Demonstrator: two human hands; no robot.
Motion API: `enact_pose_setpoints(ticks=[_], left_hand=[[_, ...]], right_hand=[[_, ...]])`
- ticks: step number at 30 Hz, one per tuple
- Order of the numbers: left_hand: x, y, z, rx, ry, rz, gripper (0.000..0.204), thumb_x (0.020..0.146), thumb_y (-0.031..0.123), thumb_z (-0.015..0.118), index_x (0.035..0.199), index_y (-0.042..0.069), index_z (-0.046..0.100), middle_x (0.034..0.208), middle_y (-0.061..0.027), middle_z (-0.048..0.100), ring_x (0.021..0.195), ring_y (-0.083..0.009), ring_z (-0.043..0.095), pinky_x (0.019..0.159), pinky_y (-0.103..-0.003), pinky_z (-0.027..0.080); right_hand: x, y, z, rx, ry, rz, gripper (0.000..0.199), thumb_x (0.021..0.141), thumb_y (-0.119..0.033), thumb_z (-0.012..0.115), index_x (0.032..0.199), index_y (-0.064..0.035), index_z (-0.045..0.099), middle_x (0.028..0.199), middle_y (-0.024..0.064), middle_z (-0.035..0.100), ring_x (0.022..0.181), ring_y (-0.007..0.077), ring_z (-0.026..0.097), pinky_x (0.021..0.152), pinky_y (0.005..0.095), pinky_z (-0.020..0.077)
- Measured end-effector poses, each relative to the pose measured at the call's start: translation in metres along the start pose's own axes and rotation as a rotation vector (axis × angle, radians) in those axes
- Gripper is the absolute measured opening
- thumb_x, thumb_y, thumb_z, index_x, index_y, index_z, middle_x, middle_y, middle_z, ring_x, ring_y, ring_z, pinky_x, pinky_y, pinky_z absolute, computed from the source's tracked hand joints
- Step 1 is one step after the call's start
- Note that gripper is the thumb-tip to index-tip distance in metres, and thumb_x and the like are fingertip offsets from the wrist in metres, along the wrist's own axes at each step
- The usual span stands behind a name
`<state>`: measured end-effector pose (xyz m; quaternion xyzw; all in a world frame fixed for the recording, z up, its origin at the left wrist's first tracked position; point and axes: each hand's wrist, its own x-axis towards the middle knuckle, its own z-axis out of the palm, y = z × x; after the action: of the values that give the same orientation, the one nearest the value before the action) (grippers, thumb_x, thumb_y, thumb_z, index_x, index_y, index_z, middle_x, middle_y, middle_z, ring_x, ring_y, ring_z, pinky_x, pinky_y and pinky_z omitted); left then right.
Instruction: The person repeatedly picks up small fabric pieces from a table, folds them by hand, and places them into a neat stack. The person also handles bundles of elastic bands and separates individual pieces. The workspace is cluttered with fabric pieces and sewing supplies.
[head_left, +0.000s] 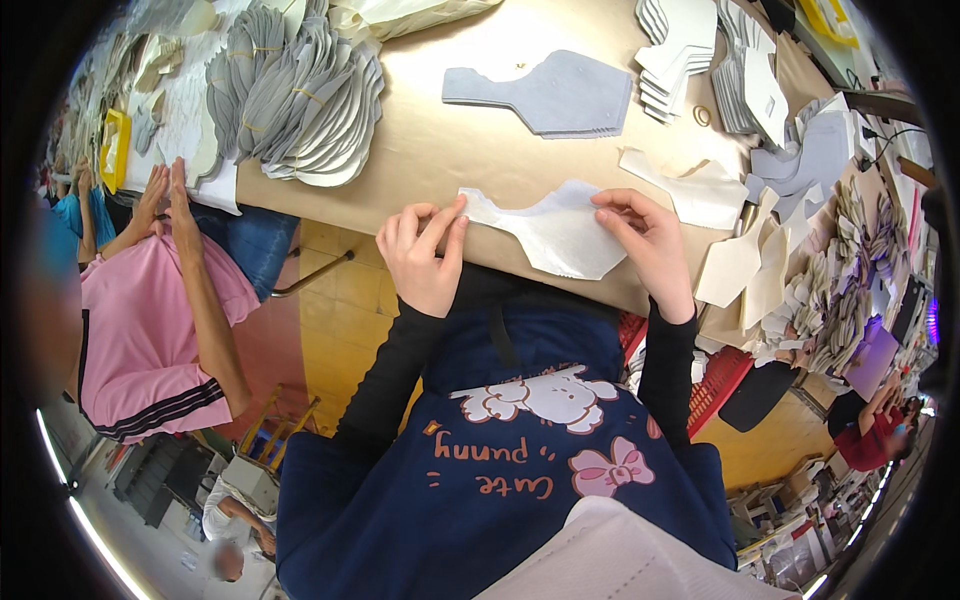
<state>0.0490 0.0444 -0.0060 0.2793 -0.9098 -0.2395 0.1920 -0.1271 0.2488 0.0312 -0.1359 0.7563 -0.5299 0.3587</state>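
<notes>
White cut piece is spread between your two hands, over the near edge of the table; whether it rests on the surface or is lifted slightly, you cannot tell from this view. Largest around you is the table, covered in smooth tan material. To your left sits a co-worker in a pink shirt, both hands raised by the table's edge. Near that person lie the grey bundles, fanned out and banded. At the far right of the table stand pale stacked pieces, their edges stepped. Straight ahead of you, beyond what you hold, lies a flat blue-grey stack of similar outline. Just beyond your right hand rests a cream piece. Your left hand pinches the narrow left end between thumb and forefinger. Your right hand grips the upper right corner with thumb and fingertips close together. Smallest is a tan rubber band, beside the pale stacked pieces.
</notes>
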Motion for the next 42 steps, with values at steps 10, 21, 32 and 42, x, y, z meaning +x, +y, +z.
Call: enact_pose_setpoints(ticks=[10,21,32,42], left_hand=[[0.004,0.013,0.003,-0.157,-0.027,0.037,0.015,0.084,0.014,0.077,0.099,0.012,0.075,0.097,-0.0023,0.061,0.094,-0.0226,0.055,0.090,-0.038,0.039],[-0.004,0.032,0.008,-0.232,-0.130,0.276,0.022,0.074,0.010,0.082,0.095,0.016,0.077,0.089,0.0020,0.060,0.085,-0.0193,0.056,0.083,-0.036,0.038],[-0.009,0.024,0.021,-0.240,-0.073,0.433,0.029,0.070,0.008,0.082,0.095,0.021,0.079,0.077,0.0080,0.054,0.074,-0.0143,0.052,0.078,-0.033,0.036],[-0.010,0.019,0.023,-0.194,-0.086,0.458,0.031,0.070,0.006,0.082,0.096,0.022,0.080,0.078,0.0089,0.056,0.074,-0.0137,0.052,0.078,-0.033,0.035]], right_hand=[[0.012,0.002,0.007,-0.066,0.096,-0.141,0.018,0.093,-0.005,0.068,0.109,0.0006,0.072,0.089,0.0023,0.069,0.069,0.0064,0.054,0.066,0.0225,0.0456],[0.013,0.004,0.008,-0.136,0.095,-0.220,0.018,0.092,-0.004,0.069,0.108,0.0005,0.072,0.093,0.0064,0.072,0.076,0.0110,0.063,0.069,0.0251,0.0495],[0.011,0.014,0.006,-0.099,0.101,-0.196,0.024,0.091,-0.004,0.069,0.115,-0.0003,0.071,0.093,0.0074,0.072,0.079,0.0112,0.062,0.073,0.0255,0.0502],[0.012,0.010,0.009,-0.114,0.127,-0.147,0.023,0.092,-0.003,0.070,0.115,0.0008,0.071,0.093,0.0032,0.069,0.082,0.0075,0.060,0.076,0.0223,0.0490]])
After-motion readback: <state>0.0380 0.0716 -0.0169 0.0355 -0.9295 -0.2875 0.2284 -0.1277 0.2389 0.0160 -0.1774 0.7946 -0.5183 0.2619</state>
